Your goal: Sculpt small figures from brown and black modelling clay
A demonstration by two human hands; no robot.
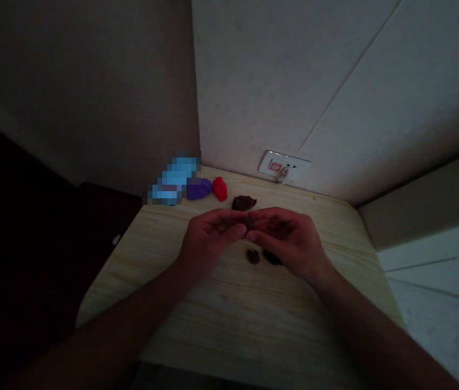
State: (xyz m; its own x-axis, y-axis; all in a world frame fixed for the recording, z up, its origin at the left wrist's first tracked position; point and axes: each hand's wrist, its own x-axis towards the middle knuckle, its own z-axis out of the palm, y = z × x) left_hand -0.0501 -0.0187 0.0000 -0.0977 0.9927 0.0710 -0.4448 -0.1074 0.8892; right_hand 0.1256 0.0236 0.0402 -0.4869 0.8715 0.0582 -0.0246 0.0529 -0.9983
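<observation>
Over the middle of the small table, my left hand (211, 235) and my right hand (290, 238) meet at the fingertips. Between their thumbs and fingers they pinch a small dark brown piece of modelling clay (249, 221), partly hidden by the fingers. Just beyond the hands lies a larger brown lump of clay (244, 203). Below the hands sits a small brown clay piece (253, 256). Beside it, a black piece (272, 257) is partly covered by my right hand.
Purple clay (199, 189) and red clay (220, 189) lie near the back left of the wooden table (213, 325). A blurred-out blue rectangular item (176, 176) is at the left corner. Behind, the wall has a socket (284, 166) with a plug in it.
</observation>
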